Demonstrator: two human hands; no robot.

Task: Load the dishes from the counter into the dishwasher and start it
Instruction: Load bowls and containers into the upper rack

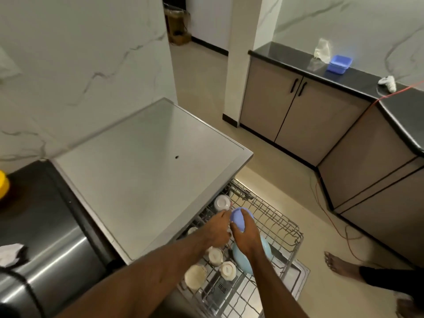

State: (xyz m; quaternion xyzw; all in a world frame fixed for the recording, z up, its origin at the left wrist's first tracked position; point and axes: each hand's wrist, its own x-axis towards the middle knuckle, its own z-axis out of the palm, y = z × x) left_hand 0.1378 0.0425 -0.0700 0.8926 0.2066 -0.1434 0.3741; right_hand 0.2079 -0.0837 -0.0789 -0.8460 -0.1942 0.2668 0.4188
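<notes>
Just right of my left hand (219, 228), whose grip I cannot tell, my right hand (246, 235) clasps the lilac bowl (238, 218) over the rack (275, 216); next, I reckon, seat it between tines

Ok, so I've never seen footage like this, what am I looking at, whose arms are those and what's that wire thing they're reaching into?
This is one picture from a camera worn on a person's head, looking down at their own bare arms; there is no robot. The wire thing is a pulled-out dishwasher rack. The right hand grips a small lilac bowl above it. The left hand is close beside; I cannot tell whether it holds anything. In the rack sit a pale blue bowl and several cream cups. A blue tub stands on the far black counter.
</notes>
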